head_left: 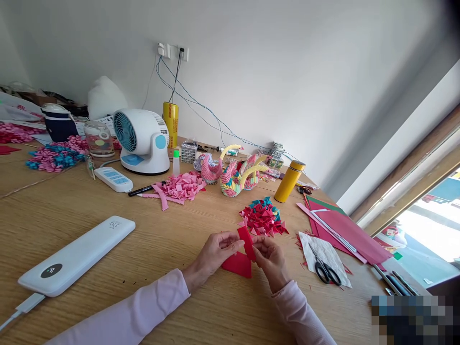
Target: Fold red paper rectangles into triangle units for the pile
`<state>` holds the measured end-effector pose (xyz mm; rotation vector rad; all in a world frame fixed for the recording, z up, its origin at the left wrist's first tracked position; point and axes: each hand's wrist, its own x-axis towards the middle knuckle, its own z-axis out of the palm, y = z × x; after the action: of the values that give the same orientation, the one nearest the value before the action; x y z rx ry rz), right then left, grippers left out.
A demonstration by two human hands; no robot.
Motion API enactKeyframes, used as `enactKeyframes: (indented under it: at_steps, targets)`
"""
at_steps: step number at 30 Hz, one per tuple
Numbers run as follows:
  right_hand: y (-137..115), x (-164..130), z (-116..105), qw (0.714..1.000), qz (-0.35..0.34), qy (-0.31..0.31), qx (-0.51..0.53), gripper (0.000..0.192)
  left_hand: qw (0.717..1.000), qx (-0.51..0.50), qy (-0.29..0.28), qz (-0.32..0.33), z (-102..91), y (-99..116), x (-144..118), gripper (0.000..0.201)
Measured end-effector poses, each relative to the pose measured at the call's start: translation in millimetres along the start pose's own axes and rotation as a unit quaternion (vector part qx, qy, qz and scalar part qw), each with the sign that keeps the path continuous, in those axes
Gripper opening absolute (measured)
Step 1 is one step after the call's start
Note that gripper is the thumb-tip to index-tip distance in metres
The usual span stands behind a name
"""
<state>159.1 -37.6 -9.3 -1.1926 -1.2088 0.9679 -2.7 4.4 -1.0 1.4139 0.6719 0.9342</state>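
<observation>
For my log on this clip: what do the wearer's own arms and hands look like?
The left hand and right hand are bare, with no gloves. Both arms are in long, pale pink sleeves with a lilac tinge, reaching about to the wrists. The left sleeve and right sleeve look plain, with soft creases and no visible print.

Matt paper on smooth, grained wood, with glossy plastic around; clock directions are taken from the red strip.
The red strip (247,243) is matt paper, creased; the counter (161,239) is wood with a low sheen. At 1 o'clock, a heap of matt paper triangles (264,218). Past 3, smooth matt paper sheets (354,227); toward 4, scissors (326,270) with smooth black handles on crumpled white tissue (312,247). At 9, a power bank (82,254) in smooth white plastic; at 10, a glossy plastic fan (147,132).
</observation>
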Motion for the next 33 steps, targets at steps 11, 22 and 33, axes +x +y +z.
enactKeyframes:
  at_steps: [11,22,33]
  targets:
    - [-8,-15,23,0.998,0.018,-0.025,0.05,0.036,0.986,-0.149,0.055,-0.044,3.1,5,-4,0.026]
    - [4,-6,8,0.99,-0.016,0.069,0.119,0.026,1.0,0.009,-0.01,0.018,0.0,3,-5,0.022]
    - [2,-8,15,0.994,0.007,0.037,0.105,0.029,0.991,0.114,-0.039,0.058,0.6,-1,-4,0.032]
